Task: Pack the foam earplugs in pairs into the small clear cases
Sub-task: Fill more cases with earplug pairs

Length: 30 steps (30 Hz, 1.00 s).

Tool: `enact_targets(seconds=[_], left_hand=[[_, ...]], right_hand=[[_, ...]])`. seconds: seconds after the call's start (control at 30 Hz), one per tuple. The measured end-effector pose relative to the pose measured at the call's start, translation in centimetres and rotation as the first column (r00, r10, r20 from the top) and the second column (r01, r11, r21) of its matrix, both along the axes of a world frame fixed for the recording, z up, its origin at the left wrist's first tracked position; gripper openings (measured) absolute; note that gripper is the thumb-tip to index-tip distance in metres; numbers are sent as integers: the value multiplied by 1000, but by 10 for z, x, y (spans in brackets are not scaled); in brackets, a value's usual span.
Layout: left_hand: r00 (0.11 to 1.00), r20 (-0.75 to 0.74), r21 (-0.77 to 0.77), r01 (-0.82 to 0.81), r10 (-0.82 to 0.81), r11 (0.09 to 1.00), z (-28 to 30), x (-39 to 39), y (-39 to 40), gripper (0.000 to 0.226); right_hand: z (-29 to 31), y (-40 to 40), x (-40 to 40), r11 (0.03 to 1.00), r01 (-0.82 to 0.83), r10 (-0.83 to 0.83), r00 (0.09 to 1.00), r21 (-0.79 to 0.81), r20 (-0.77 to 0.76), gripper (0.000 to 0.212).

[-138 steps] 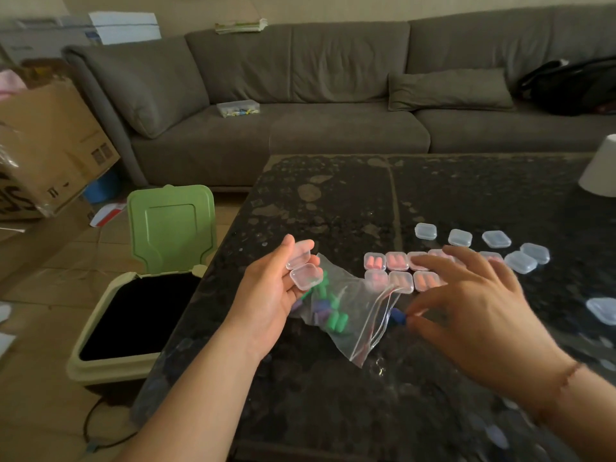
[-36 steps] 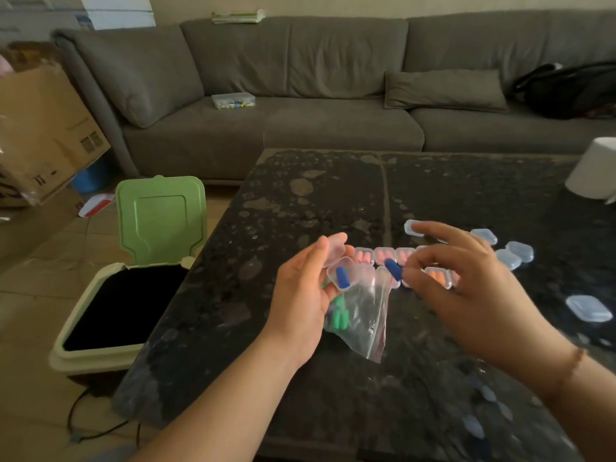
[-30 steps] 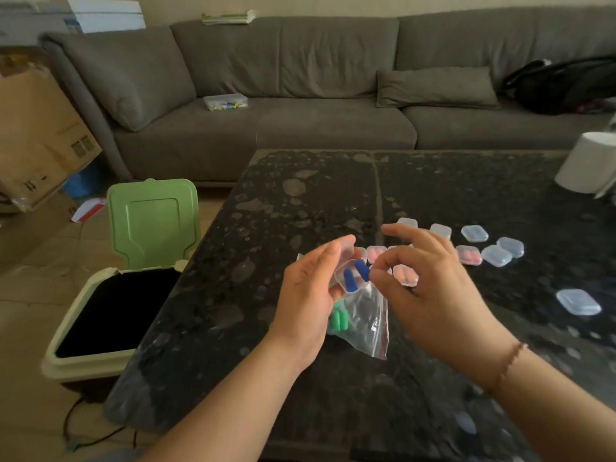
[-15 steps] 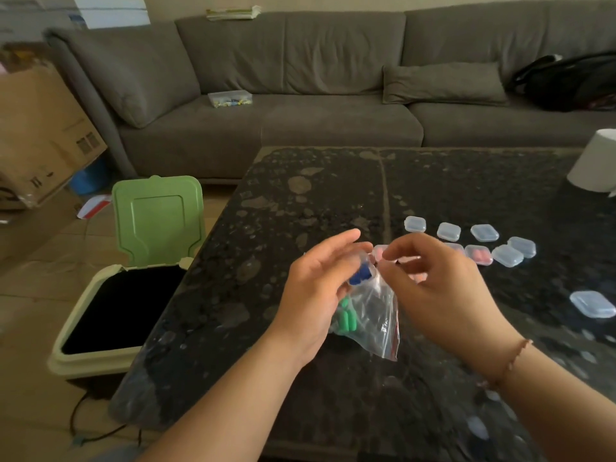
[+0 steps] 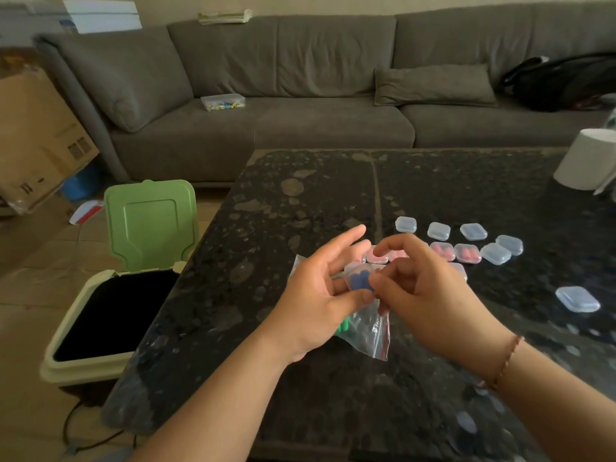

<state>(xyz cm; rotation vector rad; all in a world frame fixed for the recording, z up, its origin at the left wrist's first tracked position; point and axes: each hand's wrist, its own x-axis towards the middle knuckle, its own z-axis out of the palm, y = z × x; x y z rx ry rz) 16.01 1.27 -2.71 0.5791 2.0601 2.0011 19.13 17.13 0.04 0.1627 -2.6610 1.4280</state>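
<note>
Left hand (image 5: 320, 295) holds a small clear case (image 5: 358, 278) w/ blue earplugs (image 5: 360, 282) inside, above the table (image 5: 300, 208). Right hand (image 5: 430, 295) pinches its edge. The case is prob. light, hard & slippery, so hold its sides. Plugs look soft & squishy. Bag (image 5: 370, 331) hangs under the hands.

Table (image 5: 333, 195): glossy, speckled dark stone. Cases (image 5: 577, 298): clear, smooth plastic. Earplugs (image 5: 360, 281): matt blue foam. Bag (image 5: 370, 331): thin, shiny clear plastic film. Sofa (image 5: 300, 78): matt grey cloth. Bin (image 5: 150, 221): smooth green and cream plastic. Box (image 5: 36, 135): brown cardboard.
</note>
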Motion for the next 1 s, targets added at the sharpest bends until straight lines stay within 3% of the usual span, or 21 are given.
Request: enact_targets(seconds=[0.13,0.27,0.43,0.6,0.77,1.0], left_hand=[[985,-139,-65,-108,98,992,1,0,11,63],[869,-451,-166,-303,201,938,0,0,25,46],[761,-635,-252,-367,133,896,-1,4,54,41],[756,-655,-476,-410,-2,778,-7,2,80,63],[736,-664,-630,-454,-133,630,-13,7,91,54],[700,-667,-666,-405,-256,626,-23,13,103,44]], right_hand=[[1,9,0,997,74,-76,996,-36,-46,14],[5,24,4,989,144,-146,987,-38,-61,8],[-2,53,11,980,198,-198,980,-34,-17,9],[-13,101,0,938,340,-343,938,65,49,15],[-27,142,-18,872,440,-476,863,214,169,9],[-31,145,-35,839,414,-500,842,352,201,19]])
